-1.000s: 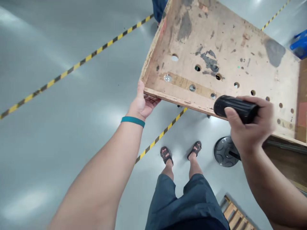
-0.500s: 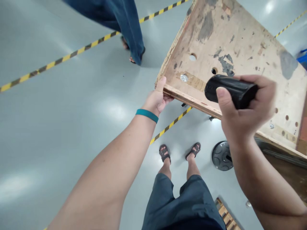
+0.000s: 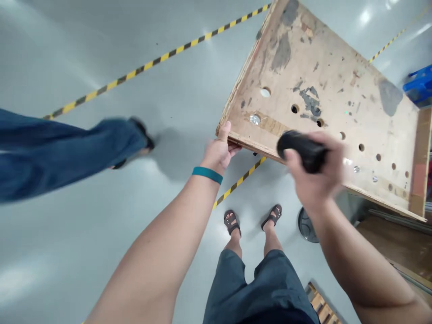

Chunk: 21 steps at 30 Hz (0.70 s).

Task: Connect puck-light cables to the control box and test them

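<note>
A worn plywood board (image 3: 324,76) with a row of drilled holes and metal fittings tilts above the grey floor. My left hand (image 3: 219,150), with a teal band at the wrist, grips the board's near left corner, thumb on top and fingers underneath. My right hand (image 3: 315,177) is closed around a black cylindrical tool handle (image 3: 300,148) held over the board's near edge; the hand is smeared by motion. The tool's working end is hidden behind my hand.
Another person's leg in blue trousers (image 3: 67,148) crosses the floor at the left. Yellow-black tape lines (image 3: 158,58) run across the floor. A dark round disc (image 3: 305,225) lies by my sandalled feet. A blue crate (image 3: 420,83) sits far right, wooden slats (image 3: 320,306) at the bottom.
The other person has walked from the top of the view to the left side. My right hand with the black tool has moved left along the board's near edge. My left hand keeps its grip.
</note>
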Motion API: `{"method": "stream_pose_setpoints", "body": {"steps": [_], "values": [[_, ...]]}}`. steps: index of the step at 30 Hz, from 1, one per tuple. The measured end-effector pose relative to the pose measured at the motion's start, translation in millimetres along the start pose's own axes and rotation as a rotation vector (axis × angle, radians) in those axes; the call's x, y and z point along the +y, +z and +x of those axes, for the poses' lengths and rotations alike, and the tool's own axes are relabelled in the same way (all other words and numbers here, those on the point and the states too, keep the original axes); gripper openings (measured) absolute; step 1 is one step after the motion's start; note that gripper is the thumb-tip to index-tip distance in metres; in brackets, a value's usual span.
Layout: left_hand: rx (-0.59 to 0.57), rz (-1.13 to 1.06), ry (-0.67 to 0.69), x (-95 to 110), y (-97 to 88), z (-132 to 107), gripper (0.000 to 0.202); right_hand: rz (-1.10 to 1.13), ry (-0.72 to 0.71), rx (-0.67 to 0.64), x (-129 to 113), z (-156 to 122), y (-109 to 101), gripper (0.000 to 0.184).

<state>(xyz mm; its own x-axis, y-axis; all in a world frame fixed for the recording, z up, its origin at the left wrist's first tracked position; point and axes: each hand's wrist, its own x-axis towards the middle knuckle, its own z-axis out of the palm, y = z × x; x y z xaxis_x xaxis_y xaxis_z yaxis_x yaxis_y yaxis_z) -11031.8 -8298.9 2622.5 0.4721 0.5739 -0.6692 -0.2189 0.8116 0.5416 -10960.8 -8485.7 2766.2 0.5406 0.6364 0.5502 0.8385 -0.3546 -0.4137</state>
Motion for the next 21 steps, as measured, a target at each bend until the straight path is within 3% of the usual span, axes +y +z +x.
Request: {"method": "stream_pose_setpoints", "body": {"steps": [3, 6, 10, 15, 18, 21], "values": [[0.048, 0.051, -0.007, -3, 2.5, 2, 0.052, -0.079, 0.034, -0.124, 18, -6, 20, 0.031], [0.057, 0.043, 0.001, -3, 1.8, 2, 0.048, -0.095, 0.102, -0.094, 23, -5, 5, 0.034], [0.015, 0.040, -0.015, 1, 0.2, -1, 0.045, -0.135, 0.199, -0.016, 28, -29, -60, 0.038], [0.025, 0.094, -0.079, 5, 4.5, -10, 0.046, -0.211, 0.461, -0.034, 47, -105, -142, 0.038], [0.008, 0.094, -0.079, 5, 7.2, -17, 0.054, -0.203, 0.683, -0.008, 60, -142, -179, 0.040], [0.013, 0.087, -0.077, 3, 7.9, -23, 0.051, -0.166, 0.872, 0.018, 84, -152, -210, 0.043]]}}
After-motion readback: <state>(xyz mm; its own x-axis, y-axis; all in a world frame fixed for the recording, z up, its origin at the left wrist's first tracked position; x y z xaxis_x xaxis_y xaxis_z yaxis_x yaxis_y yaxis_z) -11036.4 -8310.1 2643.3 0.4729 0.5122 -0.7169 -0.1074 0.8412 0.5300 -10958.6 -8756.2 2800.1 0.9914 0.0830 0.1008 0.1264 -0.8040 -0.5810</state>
